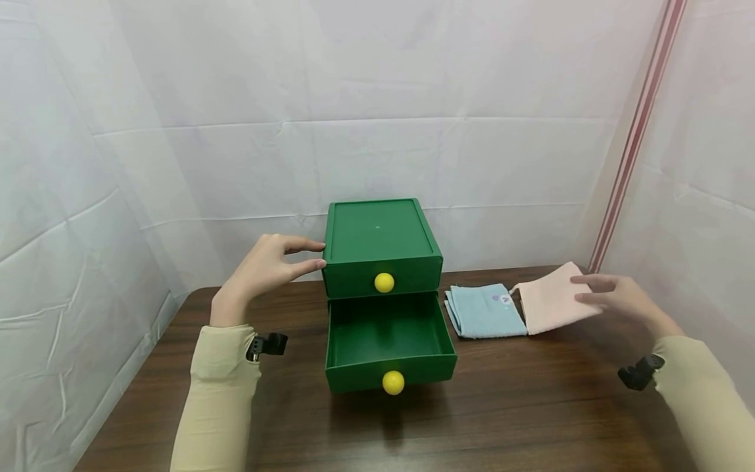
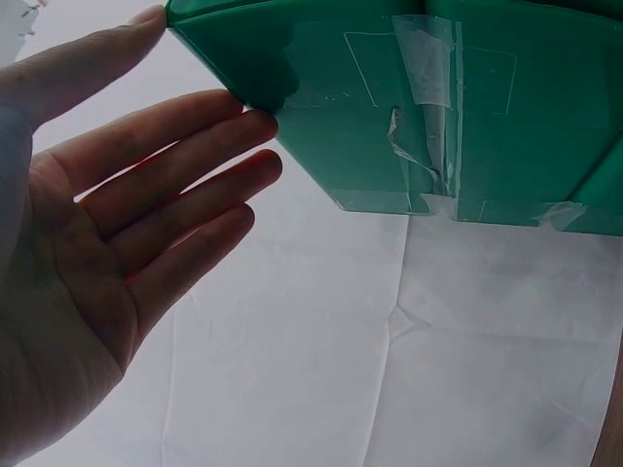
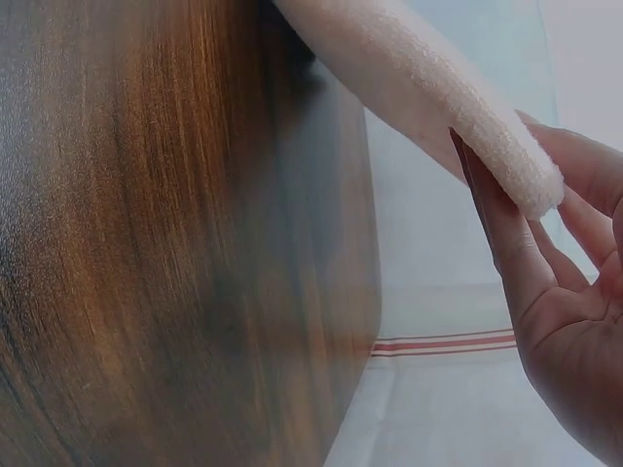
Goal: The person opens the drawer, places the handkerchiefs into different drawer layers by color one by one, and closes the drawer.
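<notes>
Left hand (image 1: 265, 265), fingers straight, touching the left upper edge of the green plastic two-drawer cabinet (image 1: 382, 246); lower drawer (image 1: 386, 341) pulled out, yellow round knob (image 1: 392, 382) at front; right hand (image 1: 613, 295) pinching the folded pink cloth (image 1: 551, 298), raised beside the folded light-blue cloth (image 1: 485, 311) on the dark wooden table (image 1: 531, 406).

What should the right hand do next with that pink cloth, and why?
Probably carry the pink cloth leftward and lower it into the open bottom drawer. The right hand already pinches its edge, the drawer looks bare, and the left hand touches the green cabinet.
</notes>
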